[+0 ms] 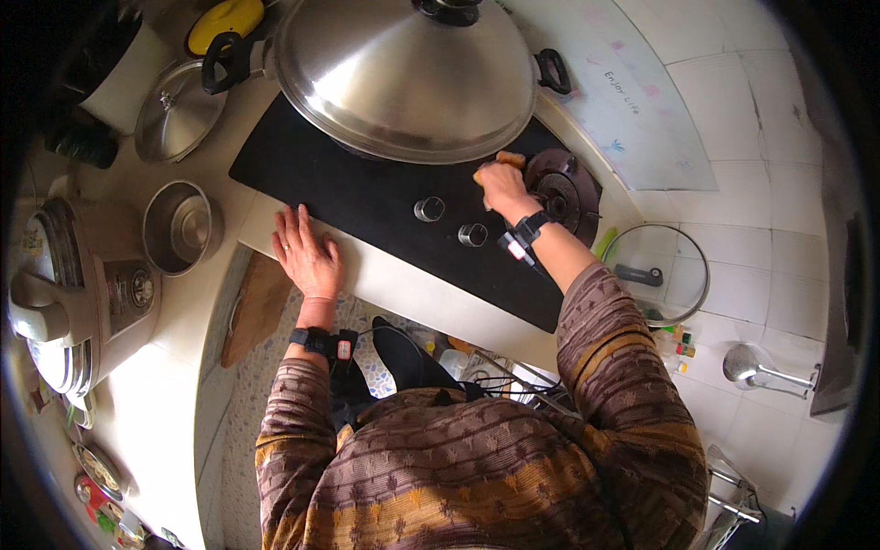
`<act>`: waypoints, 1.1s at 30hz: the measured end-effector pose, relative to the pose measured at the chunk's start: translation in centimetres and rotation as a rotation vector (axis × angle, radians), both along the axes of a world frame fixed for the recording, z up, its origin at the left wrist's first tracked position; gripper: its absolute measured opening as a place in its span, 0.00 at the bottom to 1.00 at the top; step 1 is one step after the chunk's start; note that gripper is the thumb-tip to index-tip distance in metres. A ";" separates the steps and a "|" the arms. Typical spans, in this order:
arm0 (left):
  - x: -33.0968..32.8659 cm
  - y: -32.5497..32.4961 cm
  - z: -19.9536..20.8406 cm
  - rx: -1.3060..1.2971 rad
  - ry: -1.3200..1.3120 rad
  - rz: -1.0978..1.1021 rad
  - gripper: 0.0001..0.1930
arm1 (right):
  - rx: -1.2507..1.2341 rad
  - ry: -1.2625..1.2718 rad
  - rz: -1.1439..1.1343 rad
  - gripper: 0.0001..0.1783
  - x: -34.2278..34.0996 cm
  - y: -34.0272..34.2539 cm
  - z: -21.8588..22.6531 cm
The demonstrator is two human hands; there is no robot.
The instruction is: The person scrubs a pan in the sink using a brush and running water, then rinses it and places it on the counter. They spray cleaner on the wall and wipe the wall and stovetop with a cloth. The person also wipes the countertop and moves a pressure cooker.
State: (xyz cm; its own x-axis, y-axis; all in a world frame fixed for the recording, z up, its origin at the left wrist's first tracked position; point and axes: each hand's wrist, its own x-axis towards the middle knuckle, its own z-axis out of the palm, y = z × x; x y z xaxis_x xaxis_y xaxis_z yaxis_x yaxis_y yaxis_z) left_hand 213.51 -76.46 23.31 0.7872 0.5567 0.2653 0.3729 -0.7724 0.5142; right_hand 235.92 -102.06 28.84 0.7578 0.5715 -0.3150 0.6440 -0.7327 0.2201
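My right hand (505, 190) is closed on a yellow-orange sponge (511, 159), pressing it on the black glass cooktop (367, 203) between the big wok and the right-hand burner (561, 194). Much of the sponge is hidden under my fingers. My left hand (309, 258) lies flat, fingers spread, on the pale counter edge in front of the cooktop's left part. Over the back of the cooktop sits a large steel wok lid (403, 82) with black side handles showing. Two round control knobs (428, 209) stand on the cooktop, left of my right forearm.
On the left counter are a steel pot (181, 229), a small steel lid (181, 110) and a rice cooker (87, 284). A yellow item (225, 25) lies at the back left. A glass lid (683, 270) leans by the tiled wall, and a ladle (752, 367) hangs at right.
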 end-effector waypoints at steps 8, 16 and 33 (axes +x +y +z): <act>0.1 0.1 -0.3 0.009 -0.002 0.015 0.35 | 0.956 0.307 -0.762 0.12 7.8 -3.7 2.6; 0.1 0.1 -0.4 -0.001 0.012 0.023 0.35 | 0.129 0.146 -0.102 0.30 16.4 -5.6 -0.6; -0.2 0.0 -0.9 0.028 -0.038 0.006 0.33 | 1.046 1.036 -0.691 0.32 -6.9 -4.6 -0.8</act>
State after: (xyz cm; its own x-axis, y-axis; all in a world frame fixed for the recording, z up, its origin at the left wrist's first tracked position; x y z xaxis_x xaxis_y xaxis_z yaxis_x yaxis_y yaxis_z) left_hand 213.33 -76.47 22.39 0.7726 0.5537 0.3106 0.3584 -0.7842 0.5065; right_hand 228.97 -106.67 28.02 0.6687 0.5117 -0.5394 -0.3056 -0.4723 -0.8268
